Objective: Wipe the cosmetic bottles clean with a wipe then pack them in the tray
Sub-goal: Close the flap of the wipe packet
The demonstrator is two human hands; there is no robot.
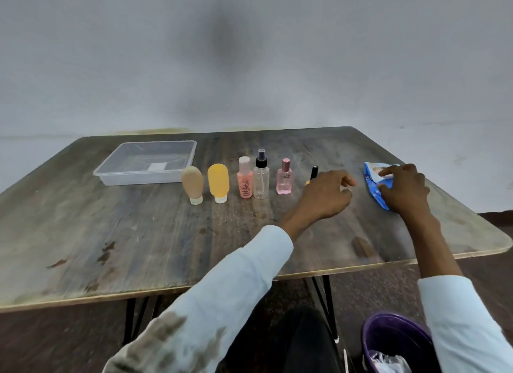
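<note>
Two hands near the wipe pack (pixel 378 184): our right hand (pixel 404 189) grips it, left hand (pixel 327 195) slack beside it; a left elbow sweep could topple the bottles (pixel 244 178).

1 head-worn view looks forward and down across the table (pixel 138 234) toward a wall (pixel 249 53).

Quick count: six cosmetic bottles in a row, namely a tan tube (pixel 192 184), a yellow tube (pixel 218 186), a peach bottle (pixel 244 181), a clear spray bottle (pixel 261 179), a pink perfume bottle (pixel 284 180) and a small black-capped one (pixel 314 173). One clear tray (pixel 144 164), one blue wipes pack (pixel 373 181), one purple bin (pixel 388 336), two hands.
</note>
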